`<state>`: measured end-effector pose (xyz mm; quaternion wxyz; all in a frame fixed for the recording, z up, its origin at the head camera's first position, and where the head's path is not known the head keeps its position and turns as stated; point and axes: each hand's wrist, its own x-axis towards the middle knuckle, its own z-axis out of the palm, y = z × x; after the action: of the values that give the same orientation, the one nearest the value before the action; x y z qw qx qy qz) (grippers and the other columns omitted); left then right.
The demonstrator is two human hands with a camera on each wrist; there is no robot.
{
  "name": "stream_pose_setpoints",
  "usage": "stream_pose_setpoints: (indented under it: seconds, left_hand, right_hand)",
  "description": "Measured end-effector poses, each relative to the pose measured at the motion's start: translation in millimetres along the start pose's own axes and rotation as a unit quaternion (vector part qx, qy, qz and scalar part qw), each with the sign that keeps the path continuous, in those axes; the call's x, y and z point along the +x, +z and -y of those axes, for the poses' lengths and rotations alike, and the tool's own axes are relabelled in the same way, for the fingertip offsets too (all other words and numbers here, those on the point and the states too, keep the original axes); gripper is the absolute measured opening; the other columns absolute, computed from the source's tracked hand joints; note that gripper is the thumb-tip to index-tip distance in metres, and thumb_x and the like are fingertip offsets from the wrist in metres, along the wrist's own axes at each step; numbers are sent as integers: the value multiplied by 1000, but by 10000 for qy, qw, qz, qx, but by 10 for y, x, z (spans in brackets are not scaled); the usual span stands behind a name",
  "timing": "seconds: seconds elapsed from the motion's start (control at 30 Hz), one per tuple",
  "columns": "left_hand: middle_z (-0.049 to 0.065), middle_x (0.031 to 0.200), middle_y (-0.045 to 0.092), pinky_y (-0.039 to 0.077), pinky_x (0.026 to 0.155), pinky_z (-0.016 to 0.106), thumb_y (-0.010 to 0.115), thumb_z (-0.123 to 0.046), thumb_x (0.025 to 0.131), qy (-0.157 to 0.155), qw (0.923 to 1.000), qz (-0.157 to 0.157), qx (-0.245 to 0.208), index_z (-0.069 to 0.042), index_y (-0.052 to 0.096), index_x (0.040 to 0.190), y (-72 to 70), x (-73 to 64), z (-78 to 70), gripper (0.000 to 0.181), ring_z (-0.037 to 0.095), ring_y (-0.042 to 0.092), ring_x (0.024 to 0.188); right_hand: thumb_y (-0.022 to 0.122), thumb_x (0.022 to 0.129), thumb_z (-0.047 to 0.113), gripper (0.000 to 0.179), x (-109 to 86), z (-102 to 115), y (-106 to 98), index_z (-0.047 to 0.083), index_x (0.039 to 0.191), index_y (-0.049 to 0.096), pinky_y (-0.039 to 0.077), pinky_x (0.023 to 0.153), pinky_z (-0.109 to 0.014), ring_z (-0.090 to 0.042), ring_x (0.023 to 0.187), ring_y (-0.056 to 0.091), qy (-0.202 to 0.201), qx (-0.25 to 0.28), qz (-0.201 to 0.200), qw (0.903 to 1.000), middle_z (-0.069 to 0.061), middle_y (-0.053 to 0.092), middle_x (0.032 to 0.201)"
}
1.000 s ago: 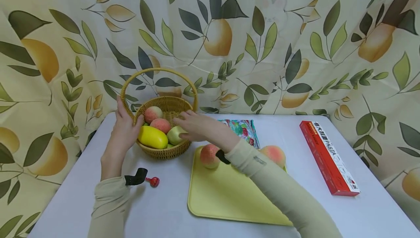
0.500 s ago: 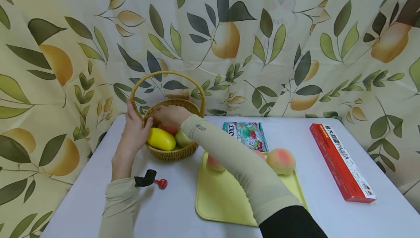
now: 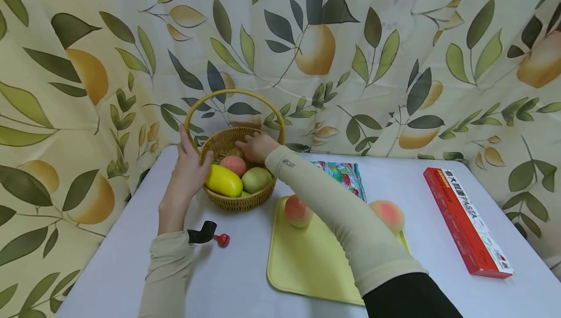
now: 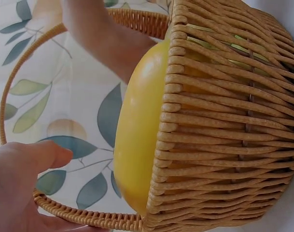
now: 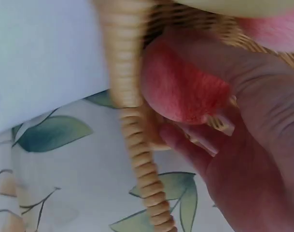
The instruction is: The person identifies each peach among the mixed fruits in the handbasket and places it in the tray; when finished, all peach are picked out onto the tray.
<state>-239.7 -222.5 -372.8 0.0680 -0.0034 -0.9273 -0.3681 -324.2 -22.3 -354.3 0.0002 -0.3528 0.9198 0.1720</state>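
A wicker basket (image 3: 236, 204) with a tall handle (image 3: 236, 91) stands at the back left of the table. In it lie a smooth yellow oval fruit (image 3: 223, 181), a pale green round fruit (image 3: 256, 180) and a peach (image 3: 233, 165). My left hand (image 3: 188, 169) rests against the handle's left side, fingers straight outside it and thumb spread toward the inside. Inside the basket's right side, near the handle's base, my right hand (image 3: 258, 147) grips another peach (image 5: 180, 82) between thumb and fingers; the head view hides that peach behind the hand.
A yellow tray (image 3: 315, 269) bears a peach (image 3: 298, 211) at its back left and another peach (image 3: 387, 215) at its back right. Behind it lies a candy bag (image 3: 344, 174), partly covered by my right sleeve. A red pasta box (image 3: 466, 223) lies at right, a red lollipop (image 3: 223, 240) near my left wrist.
My right hand reached left into the basket, took hold of the peach at the back left and moved it to the right side. My left hand stays at the handle. The head view shifted slightly.
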Motion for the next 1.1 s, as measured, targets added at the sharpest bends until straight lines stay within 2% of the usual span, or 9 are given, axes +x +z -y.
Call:
stream_pose_setpoints:
  seconds: [0.07,0.2,0.3,0.43,0.6,0.73,0.83,1.0,1.1]
  left_hand:
    - [31,170,0,35,114,73,47,-40,106,24,10000,-4,12,-22,-36,156,18,4,-8,98,61,37,142]
    - [32,169,0,34,114,73,46,-42,106,19,10000,36,-1,-22,-37,156,27,0,-1,98,61,36,143]
    - [31,170,0,33,114,73,45,-43,106,-8,10000,67,24,-23,-37,156,28,-10,12,98,61,36,143]
    - [31,170,1,33,114,74,44,-44,106,51,10000,42,50,-21,-37,156,27,-3,14,97,61,34,144]
    - [32,169,2,34,112,75,43,-45,106,91,9999,36,34,-21,-36,156,16,6,2,97,62,35,143]
    - [31,170,0,36,110,76,43,-43,106,88,10000,16,35,-21,-36,156,2,-4,-5,97,62,38,140]
    - [31,170,0,36,110,76,43,-45,106,132,9999,32,-6,-21,-36,157,6,-1,-7,96,62,39,139]
    - [31,170,-3,35,111,76,42,-46,106,120,9999,72,8,-23,-36,156,3,1,-3,96,63,39,139]
    - [30,170,-5,33,112,75,43,-45,106,91,9999,124,-10,-24,-38,155,6,-9,7,97,63,37,141]
  right_hand:
    - [41,108,17,38,-29,-29,21,20,144,54,54,103,-44,-33,114,62,-30,94,191,9998,-17,57,136]
    - [63,99,22,50,-7,-120,-9,25,148,50,51,107,-43,-34,127,52,49,363,711,9968,-16,43,152]
    - [73,91,27,67,-81,-171,-101,24,149,41,52,108,-45,-36,137,45,135,467,786,9957,-15,41,154]
    - [76,87,32,69,-430,-180,-269,20,141,34,54,102,-49,-38,134,46,253,745,401,9961,-16,45,145]
    - [80,83,34,70,-1102,-84,-347,23,141,42,59,92,-48,-36,127,50,173,1258,-627,9899,-15,42,148]
    - [80,83,39,57,-1618,-25,-253,32,134,55,58,79,-38,-27,112,55,236,1972,-925,9757,-8,51,135]
    - [80,83,47,55,-1905,-24,-161,28,128,56,53,80,-35,-19,103,57,436,2594,-910,9605,-1,57,119]
    - [82,81,54,72,-2206,-28,-26,28,138,49,53,100,-39,-14,118,58,640,3906,-920,9137,5,57,133]
    - [82,82,52,70,-2329,-12,23,34,142,49,54,98,-39,-14,117,58,577,4319,-767,8968,5,52,137]
